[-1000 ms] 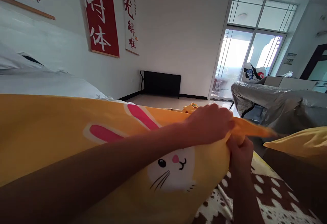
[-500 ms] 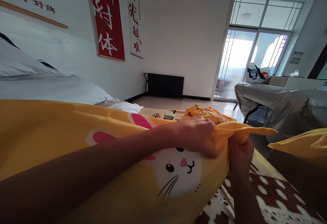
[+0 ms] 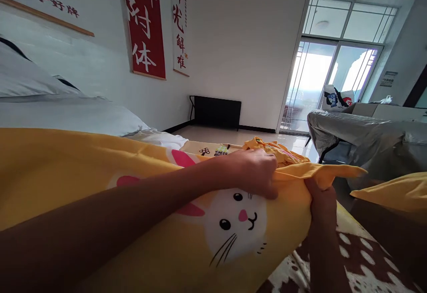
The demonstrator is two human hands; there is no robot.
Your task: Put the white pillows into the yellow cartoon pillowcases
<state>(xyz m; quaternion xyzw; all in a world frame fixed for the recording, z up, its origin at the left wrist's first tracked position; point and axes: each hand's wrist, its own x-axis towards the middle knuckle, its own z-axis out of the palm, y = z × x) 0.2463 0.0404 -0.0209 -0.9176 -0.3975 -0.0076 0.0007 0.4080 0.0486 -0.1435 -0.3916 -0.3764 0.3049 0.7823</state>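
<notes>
A plump yellow pillow [image 3: 100,181] in a case printed with a white rabbit face and pink ears lies across my lap. My left hand [image 3: 253,172] presses down on its top near the open end, fingers pinching the cloth. Just right of it, my right hand [image 3: 322,199] is closed around the loose yellow end of the case [image 3: 333,172], which sticks out to the right. The two hands are a short way apart on the same fabric.
A brown-and-white patterned cover [image 3: 360,262] lies below the pillow. A second yellow cushion [image 3: 393,193] sits at right, a white bed [image 3: 66,115] at left. Beyond are crumpled yellow cloth [image 3: 270,148], a grey-covered sofa [image 3: 367,137], a black radiator [image 3: 216,111] and glass doors [image 3: 320,83].
My left hand slid back from the case's end onto the top of the pillow, leaving more of the rabbit face uncovered. The right hand kept its grip on the end. The view shifted slightly.
</notes>
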